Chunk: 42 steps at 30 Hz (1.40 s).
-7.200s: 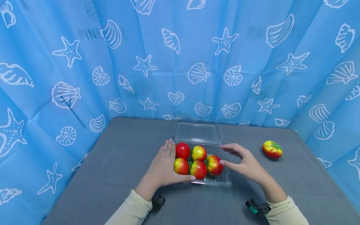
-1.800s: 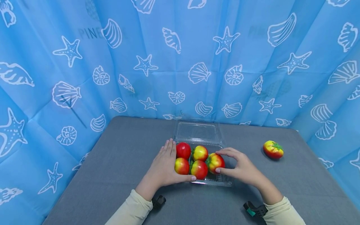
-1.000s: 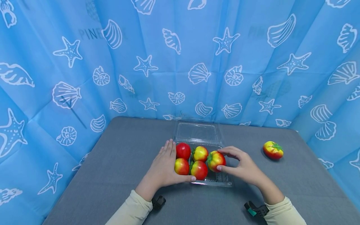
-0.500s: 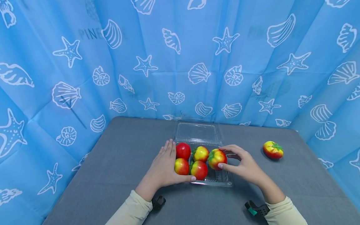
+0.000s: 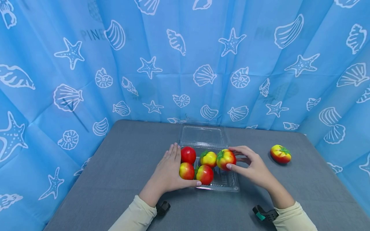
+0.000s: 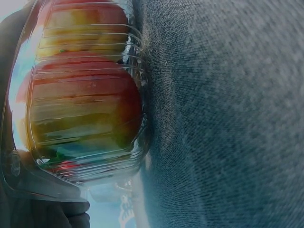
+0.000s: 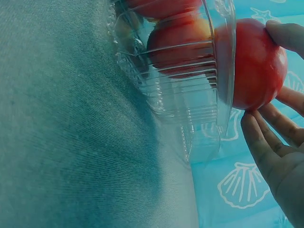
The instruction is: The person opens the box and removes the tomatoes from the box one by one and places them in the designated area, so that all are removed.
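Observation:
A clear plastic clamshell box (image 5: 229, 185) lies with its lid folded back, bearing several red-and-yellow tomatoes. My right hand (image 5: 251, 165) pinches one tomato (image 5: 224, 159) between thumb and fingers at the box's right. In the right wrist view, this tomato (image 7: 259, 66) sticks out above the box rim. Beside it is a yellow-topped tomato (image 5: 209, 159) with its green calyx showing. A redder tomato (image 5: 188, 155) sits back left, with two more in the front row. My left hand (image 5: 166, 175) rests along the box's left side, fingers straight, thumb over the front edge.
One more tomato (image 5: 280, 154) lies alone on the grey table (image 5: 130, 150), to the right of the box. The clear lid (image 5: 203, 135) extends behind the box towards the blue shell-print curtain (image 5: 185, 64).
My right hand has gripped the right-hand tomato and raised it up, back and slightly right. The back-middle tomato has shifted right and turned, showing its calyx. My left hand has stayed put.

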Each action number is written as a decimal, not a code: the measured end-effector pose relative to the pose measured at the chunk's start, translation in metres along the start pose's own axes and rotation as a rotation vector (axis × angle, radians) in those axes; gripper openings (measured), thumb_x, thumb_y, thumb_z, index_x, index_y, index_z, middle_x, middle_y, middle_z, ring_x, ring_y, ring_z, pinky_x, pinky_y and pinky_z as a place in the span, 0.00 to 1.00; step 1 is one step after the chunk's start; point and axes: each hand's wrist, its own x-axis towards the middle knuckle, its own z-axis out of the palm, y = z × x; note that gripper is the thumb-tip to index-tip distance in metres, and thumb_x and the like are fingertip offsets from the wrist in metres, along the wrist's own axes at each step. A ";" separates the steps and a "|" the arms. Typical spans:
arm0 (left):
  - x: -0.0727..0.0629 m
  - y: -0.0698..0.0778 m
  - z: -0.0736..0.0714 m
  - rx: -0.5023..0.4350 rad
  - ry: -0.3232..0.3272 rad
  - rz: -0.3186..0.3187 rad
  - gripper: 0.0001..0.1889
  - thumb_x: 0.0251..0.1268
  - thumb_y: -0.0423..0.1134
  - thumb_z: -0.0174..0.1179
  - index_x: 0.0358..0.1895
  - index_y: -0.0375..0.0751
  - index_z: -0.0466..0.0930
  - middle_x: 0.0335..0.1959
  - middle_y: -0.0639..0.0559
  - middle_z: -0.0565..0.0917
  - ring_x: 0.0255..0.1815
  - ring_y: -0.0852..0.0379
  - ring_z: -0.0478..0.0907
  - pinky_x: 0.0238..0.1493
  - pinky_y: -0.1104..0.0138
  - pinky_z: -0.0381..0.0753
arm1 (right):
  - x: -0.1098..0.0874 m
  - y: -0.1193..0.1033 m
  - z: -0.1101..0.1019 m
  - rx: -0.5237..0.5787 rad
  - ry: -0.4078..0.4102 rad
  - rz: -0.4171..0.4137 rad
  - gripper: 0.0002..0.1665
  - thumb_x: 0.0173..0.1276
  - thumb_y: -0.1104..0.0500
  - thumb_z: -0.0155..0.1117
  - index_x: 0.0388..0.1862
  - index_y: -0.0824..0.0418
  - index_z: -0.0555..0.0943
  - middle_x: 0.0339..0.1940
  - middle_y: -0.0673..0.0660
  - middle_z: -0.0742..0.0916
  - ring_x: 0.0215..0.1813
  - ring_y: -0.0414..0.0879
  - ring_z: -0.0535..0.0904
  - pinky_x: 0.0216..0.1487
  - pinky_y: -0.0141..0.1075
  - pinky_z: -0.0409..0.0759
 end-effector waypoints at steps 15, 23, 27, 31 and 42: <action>0.001 0.000 0.001 0.008 0.018 0.008 0.74 0.44 0.88 0.60 0.87 0.39 0.49 0.89 0.43 0.51 0.90 0.40 0.46 0.85 0.45 0.60 | 0.001 -0.001 -0.008 0.042 0.051 -0.022 0.32 0.71 0.59 0.76 0.72 0.58 0.79 0.67 0.58 0.82 0.61 0.30 0.77 0.58 0.23 0.83; 0.001 0.000 0.001 0.004 0.018 0.007 0.74 0.44 0.88 0.61 0.87 0.40 0.49 0.89 0.43 0.51 0.90 0.40 0.46 0.85 0.44 0.60 | 0.001 0.002 -0.010 0.064 0.062 0.000 0.32 0.72 0.59 0.75 0.73 0.59 0.78 0.67 0.59 0.80 0.61 0.31 0.77 0.57 0.20 0.82; 0.002 -0.001 0.001 0.001 0.017 0.006 0.74 0.44 0.88 0.61 0.87 0.39 0.49 0.89 0.43 0.51 0.90 0.41 0.46 0.85 0.44 0.60 | 0.000 0.001 -0.012 0.079 0.078 0.008 0.32 0.72 0.60 0.74 0.74 0.60 0.78 0.66 0.59 0.79 0.60 0.32 0.76 0.56 0.20 0.82; 0.001 -0.001 0.001 -0.002 0.017 0.008 0.74 0.44 0.88 0.61 0.87 0.39 0.49 0.89 0.43 0.51 0.90 0.41 0.46 0.85 0.44 0.59 | 0.000 0.001 -0.014 0.085 0.091 0.023 0.33 0.73 0.60 0.74 0.75 0.60 0.77 0.66 0.59 0.78 0.61 0.33 0.76 0.56 0.21 0.82; 0.000 0.000 0.000 -0.002 0.010 0.006 0.74 0.44 0.87 0.63 0.87 0.40 0.49 0.90 0.44 0.51 0.90 0.41 0.46 0.84 0.44 0.61 | 0.000 0.007 -0.020 0.054 0.130 0.074 0.34 0.73 0.57 0.74 0.76 0.59 0.77 0.67 0.58 0.78 0.61 0.35 0.74 0.54 0.17 0.80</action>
